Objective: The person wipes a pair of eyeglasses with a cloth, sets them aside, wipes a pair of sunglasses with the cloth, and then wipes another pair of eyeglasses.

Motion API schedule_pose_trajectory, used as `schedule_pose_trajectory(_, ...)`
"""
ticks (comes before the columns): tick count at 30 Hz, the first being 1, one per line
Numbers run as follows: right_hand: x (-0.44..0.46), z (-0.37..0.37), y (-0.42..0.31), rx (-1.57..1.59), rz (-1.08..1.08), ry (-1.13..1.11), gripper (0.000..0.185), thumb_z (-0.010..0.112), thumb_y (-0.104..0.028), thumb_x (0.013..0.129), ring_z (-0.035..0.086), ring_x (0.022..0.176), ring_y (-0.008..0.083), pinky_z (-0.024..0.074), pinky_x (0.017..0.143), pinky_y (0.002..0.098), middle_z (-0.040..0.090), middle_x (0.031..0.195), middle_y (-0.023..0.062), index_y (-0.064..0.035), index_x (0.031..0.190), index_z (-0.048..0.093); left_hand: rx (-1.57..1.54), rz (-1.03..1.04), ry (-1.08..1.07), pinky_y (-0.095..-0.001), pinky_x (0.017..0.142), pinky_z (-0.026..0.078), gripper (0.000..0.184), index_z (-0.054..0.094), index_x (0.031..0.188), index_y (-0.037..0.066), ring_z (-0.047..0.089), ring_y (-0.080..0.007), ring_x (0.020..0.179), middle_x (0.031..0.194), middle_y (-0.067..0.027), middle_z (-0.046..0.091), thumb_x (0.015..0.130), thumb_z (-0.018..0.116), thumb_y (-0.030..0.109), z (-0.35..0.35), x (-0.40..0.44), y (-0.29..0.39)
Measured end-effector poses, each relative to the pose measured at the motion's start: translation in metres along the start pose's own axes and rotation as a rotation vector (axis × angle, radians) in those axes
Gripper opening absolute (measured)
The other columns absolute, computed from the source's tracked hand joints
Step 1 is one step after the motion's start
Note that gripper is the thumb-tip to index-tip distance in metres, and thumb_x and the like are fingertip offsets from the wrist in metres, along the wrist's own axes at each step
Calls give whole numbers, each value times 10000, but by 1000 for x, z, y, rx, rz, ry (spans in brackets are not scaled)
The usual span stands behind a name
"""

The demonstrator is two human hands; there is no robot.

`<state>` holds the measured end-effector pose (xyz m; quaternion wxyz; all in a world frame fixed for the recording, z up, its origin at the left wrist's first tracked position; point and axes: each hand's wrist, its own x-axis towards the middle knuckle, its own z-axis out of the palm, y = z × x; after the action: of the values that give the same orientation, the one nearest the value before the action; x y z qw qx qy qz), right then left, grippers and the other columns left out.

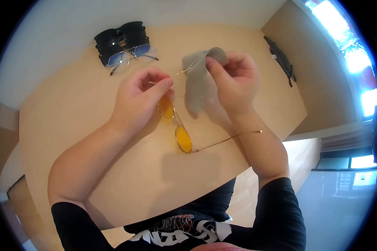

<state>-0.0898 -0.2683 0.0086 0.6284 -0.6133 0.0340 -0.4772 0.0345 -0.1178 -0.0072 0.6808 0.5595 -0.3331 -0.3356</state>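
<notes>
My left hand (143,95) pinches a pair of yellow-lensed glasses (183,139) near the hinge of one thin metal temple. The lenses hang below that hand, and the other temple stretches out toward my right forearm. My right hand (236,82) is closed on a grey cleaning cloth (197,85), thumb pressed against its upper part. The held temple runs from my left fingers to the cloth, where its far end is hidden. Most of the cloth droops down from my right fingers.
Dark sunglasses (134,34) and clear-lensed glasses (120,57) lie together at the back left of the wooden table (71,125). A dark strap-like item (281,60) lies at the far right, by the wooden side panel (322,71). The table's front edge is close to my body.
</notes>
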Motion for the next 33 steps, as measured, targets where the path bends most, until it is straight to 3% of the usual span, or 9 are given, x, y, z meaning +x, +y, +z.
schedule_pose_trajectory(5,-14,4,10,-171,-78,-123,200,743,-7,793,626,780,108,504,698,228,664,864,57,-14,931,597,453,432,0,-267,702,511,112,655,950,-14,630,-164,798,878,-77,653,877,573,-30,0,0,0)
schedule_pose_trajectory(7,-13,-1,11,-361,-122,-204,231,704,70,801,646,860,140,522,766,245,670,936,81,-18,978,584,631,584,-34,-273,708,512,146,664,973,-9,635,-186,791,887,-93,653,863,575,-47,-5,2,2)
schedule_pose_trajectory(11,-7,-11,15,-419,-194,-263,244,678,114,805,657,899,155,531,809,255,673,975,91,-18,988,584,591,607,33,-267,735,518,143,651,985,-15,647,-189,826,904,-105,653,861,586,-43,-10,7,-6)
schedule_pose_trajectory(14,-1,-15,15,-347,-218,-255,224,683,102,804,653,900,150,527,807,252,673,978,89,-16,971,594,429,460,184,-256,763,516,113,631,991,-18,642,-155,849,921,-85,653,890,578,-25,-11,10,-13)
schedule_pose_trajectory(17,3,-10,11,-203,-142,-118,186,769,-58,777,629,771,110,505,702,242,675,848,52,-29,900,631,240,427,177,-246,792,511,92,599,1002,-13,631,-131,875,937,-64,641,914,571,-9,-14,14,-13)
schedule_pose_trajectory(20,9,-14,9,-160,-89,-134,169,716,-62,828,622,789,116,503,710,240,668,846,51,-24,953,610,164,491,112,-246,806,506,93,569,1013,-1,628,-131,880,947,-62,626,920,574,-4,-14,12,-14)
schedule_pose_trajectory(26,-13,19,3,47,586,-241,188,614,-75,910,593,877,112,495,721,239,632,958,62,-18,1073,541,198,701,48,-252,793,498,115,508,1030,9,587,-128,913,985,-82,580,927,548,-26,-4,8,-13)
schedule_pose_trajectory(29,-24,26,16,87,572,-391,188,614,-88,918,587,906,108,492,731,232,613,1009,75,-12,1072,537,107,665,58,-255,806,487,116,498,1024,11,561,-130,918,988,-81,549,926,533,-41,4,3,-15)
schedule_pose_trajectory(33,-24,35,12,118,681,-380,199,629,-84,909,599,821,101,495,722,226,655,925,76,18,1074,585,184,710,20,-259,817,470,158,514,1039,7,545,-153,871,963,-92,530,902,534,-69,12,-5,-14)
